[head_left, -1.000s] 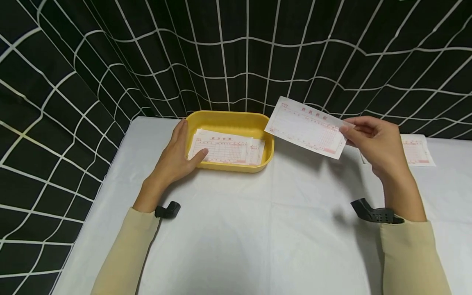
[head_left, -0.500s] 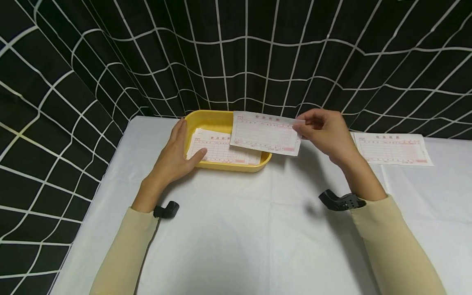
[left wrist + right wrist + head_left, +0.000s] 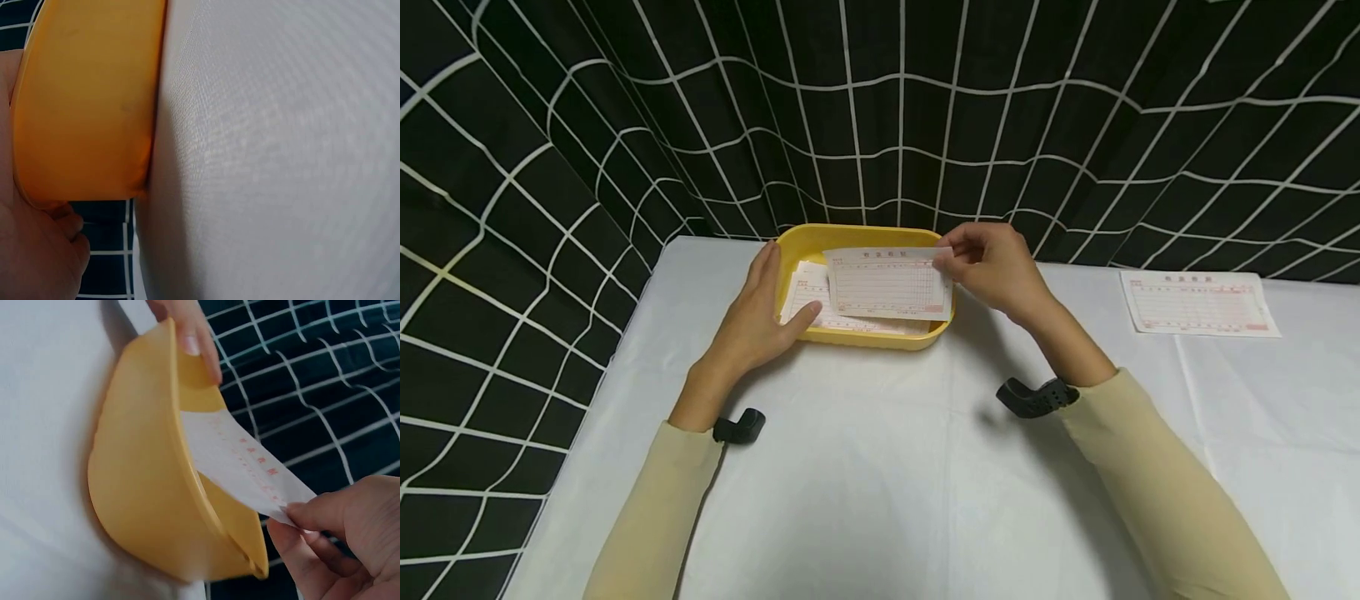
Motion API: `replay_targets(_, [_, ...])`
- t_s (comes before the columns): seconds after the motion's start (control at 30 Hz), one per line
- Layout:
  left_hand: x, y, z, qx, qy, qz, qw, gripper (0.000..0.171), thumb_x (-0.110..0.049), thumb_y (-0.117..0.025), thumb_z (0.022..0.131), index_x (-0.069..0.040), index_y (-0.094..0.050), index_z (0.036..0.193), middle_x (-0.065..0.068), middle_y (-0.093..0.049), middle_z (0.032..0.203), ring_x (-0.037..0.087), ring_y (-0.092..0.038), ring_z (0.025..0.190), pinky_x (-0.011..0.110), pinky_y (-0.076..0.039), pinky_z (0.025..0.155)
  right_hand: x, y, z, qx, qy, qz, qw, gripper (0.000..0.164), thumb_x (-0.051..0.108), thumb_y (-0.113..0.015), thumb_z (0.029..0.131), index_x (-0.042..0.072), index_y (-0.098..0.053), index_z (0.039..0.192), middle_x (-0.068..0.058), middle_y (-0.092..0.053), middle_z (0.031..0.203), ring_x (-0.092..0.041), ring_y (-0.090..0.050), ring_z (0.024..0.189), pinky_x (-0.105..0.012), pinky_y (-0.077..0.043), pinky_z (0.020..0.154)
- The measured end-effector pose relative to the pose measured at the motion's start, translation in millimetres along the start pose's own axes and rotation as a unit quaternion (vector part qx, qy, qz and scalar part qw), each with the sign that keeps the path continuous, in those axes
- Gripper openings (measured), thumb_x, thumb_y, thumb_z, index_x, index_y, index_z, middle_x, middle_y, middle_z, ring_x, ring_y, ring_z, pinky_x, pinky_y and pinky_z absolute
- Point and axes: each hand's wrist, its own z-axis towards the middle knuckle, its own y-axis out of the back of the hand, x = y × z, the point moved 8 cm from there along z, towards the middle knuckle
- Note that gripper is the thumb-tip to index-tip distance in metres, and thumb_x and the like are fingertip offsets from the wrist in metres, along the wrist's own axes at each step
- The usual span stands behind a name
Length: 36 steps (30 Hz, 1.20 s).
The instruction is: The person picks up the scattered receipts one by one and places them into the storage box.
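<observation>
My right hand [image 3: 1000, 267] pinches the right end of a white receipt slip [image 3: 887, 285] with red print between thumb and fingers. The slip slants over the yellow plastic basket [image 3: 865, 339], its far end down inside the rim in the right wrist view. Other receipt slips [image 3: 805, 292] lie in the basket, partly covered by the held one. My left hand [image 3: 748, 321] holds the basket's left end, thumb over the front rim and fingers along the outer side. In the left wrist view the basket wall [image 3: 87, 112] hides part of that hand.
More receipt slips [image 3: 1198, 304] lie on the white tablecloth [image 3: 865, 467] at the right. A black cloth with a white grid [image 3: 880, 117] hangs behind the table and along its left side. Each wrist wears a black band [image 3: 1033, 398].
My right hand has carried the receipt slip leftward from the right of the basket to over it, and lowered it. The slips at the right came into full view. My left hand stays put.
</observation>
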Motion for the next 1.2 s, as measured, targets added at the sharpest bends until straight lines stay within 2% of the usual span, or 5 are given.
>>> replay_targets(0.2, [-1.7,-0.3,1.4,-0.002,-0.006,-0.004,1.0000,0.104,-0.054,-0.065,0.097,-0.010,-0.006,0.171,0.010,-0.008,0.180,0.037,-0.029,0.162,0.059,-0.032,0.129,9.9,-14.8,7.3,0.001,0.028,-0.022,0.999,0.019,0.005,-0.075,0.094,-0.001,-0.077,0.112,-0.019,-0.073,0.100,-0.025,-0.062,0.087,-0.016,-0.048,0.071])
replay_targets(0.4, [-3.8,-0.4,3.0,-0.002,-0.008,-0.010,0.9999,0.104,-0.055,-0.064,0.097,-0.012,-0.006,0.172,0.008,-0.008,0.180,0.036,-0.029,0.162,0.058,-0.032,0.129,10.1,-17.7,7.7,0.002,0.047,-0.041,0.998,0.023,0.002,-0.073,0.094,-0.003,-0.075,0.116,-0.021,-0.073,0.104,-0.030,-0.066,0.090,-0.032,-0.054,0.081])
replay_targets(0.57, [-3.0,0.0,3.2,0.001,-0.004,-0.008,1.0000,0.104,-0.055,-0.063,0.097,-0.012,-0.004,0.172,0.007,-0.006,0.180,0.036,-0.027,0.163,0.059,-0.031,0.130,7.1,-6.8,5.5,-0.026,0.046,-0.046,0.998,0.034,-0.001,-0.072,0.093,-0.004,-0.069,0.127,-0.023,-0.073,0.118,-0.035,-0.071,0.103,-0.047,-0.060,0.097])
replay_targets(0.73, [-1.7,1.5,1.6,-0.001,-0.002,-0.008,1.0000,0.104,-0.055,-0.064,0.097,-0.010,-0.006,0.172,0.008,-0.007,0.180,0.036,-0.028,0.163,0.058,-0.031,0.129,2.4,5.5,-0.2,-0.044,0.042,-0.050,0.997,0.043,0.004,-0.072,0.096,-0.004,-0.063,0.137,-0.026,-0.063,0.131,-0.040,-0.066,0.120,-0.051,-0.057,0.108])
replay_targets(1.2, [2.4,-2.0,0.4,0.001,0.006,-0.007,1.0000,0.105,-0.056,-0.063,0.097,-0.014,-0.003,0.172,0.006,-0.005,0.181,0.036,-0.027,0.163,0.060,-0.031,0.129,-26.8,48.7,-31.3,-0.075,0.042,-0.060,0.994,0.040,0.017,-0.070,0.100,0.001,-0.066,0.136,-0.023,-0.063,0.137,-0.040,-0.063,0.128,-0.056,-0.054,0.109])
